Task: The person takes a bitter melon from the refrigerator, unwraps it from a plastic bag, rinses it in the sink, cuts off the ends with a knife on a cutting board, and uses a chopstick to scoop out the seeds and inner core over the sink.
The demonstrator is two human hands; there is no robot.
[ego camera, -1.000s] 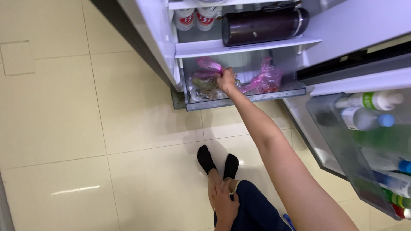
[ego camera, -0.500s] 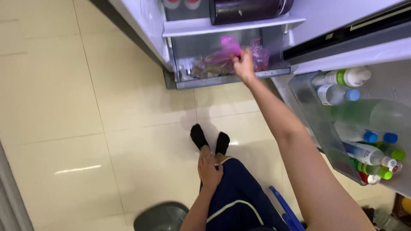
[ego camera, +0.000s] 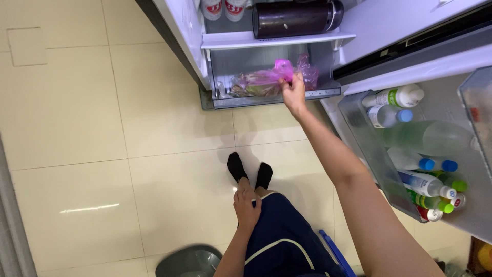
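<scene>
My right hand (ego camera: 293, 91) reaches into the open bottom drawer (ego camera: 266, 98) of a fridge and grips the top of a pink plastic bag (ego camera: 266, 79) holding greenish food. A second pink bag (ego camera: 307, 74) lies behind it in the drawer. My left hand (ego camera: 247, 205) rests on my knee, on dark blue shorts, fingers closed over the leg. My feet in black socks (ego camera: 250, 172) stand on the tiled floor in front of the fridge.
A dark cylindrical jar (ego camera: 294, 18) lies on the shelf above the drawer, beside two white cups. The open fridge door (ego camera: 425, 149) at right holds several bottles. A grey round bin (ego camera: 189, 261) sits at the bottom edge; beige tiles spread to the left.
My right hand has shifted from inside the drawer to its front, pulling the pink bag up and forward. My left hand stays on my knee. The camera has tilted.
</scene>
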